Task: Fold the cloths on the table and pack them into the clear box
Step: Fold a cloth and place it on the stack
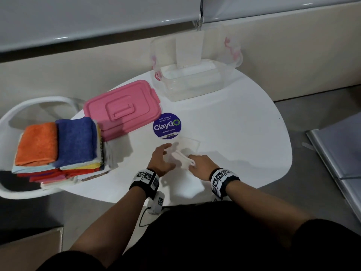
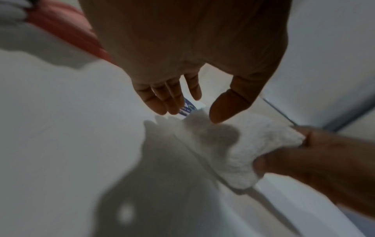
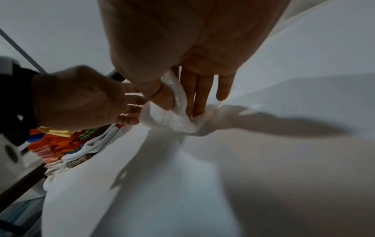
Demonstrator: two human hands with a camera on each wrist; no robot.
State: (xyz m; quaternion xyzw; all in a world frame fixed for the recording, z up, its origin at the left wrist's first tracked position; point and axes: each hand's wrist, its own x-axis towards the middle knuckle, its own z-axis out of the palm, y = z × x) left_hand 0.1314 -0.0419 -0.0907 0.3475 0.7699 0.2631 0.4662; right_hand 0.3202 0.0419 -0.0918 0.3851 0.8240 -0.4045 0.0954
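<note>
A white cloth (image 1: 182, 156) lies near the front of the white table (image 1: 244, 133), one bunched edge raised off the surface. My right hand (image 1: 192, 163) pinches that edge; the right wrist view shows thumb and fingers closed on the cloth (image 3: 174, 118). My left hand (image 1: 169, 155) hovers just left of it, fingers straight and spread, thumb (image 2: 225, 107) over the cloth (image 2: 253, 144), holding nothing. The clear box (image 1: 195, 83) stands open at the table's far side. A stack of folded coloured cloths (image 1: 58, 149) sits at the left.
The pink lid (image 1: 121, 110) lies left of the clear box. A round purple sticker (image 1: 167, 125) is on the table just beyond my hands. A white chair (image 1: 11, 122) holds the cloth stack at the left. The wall runs close behind the box.
</note>
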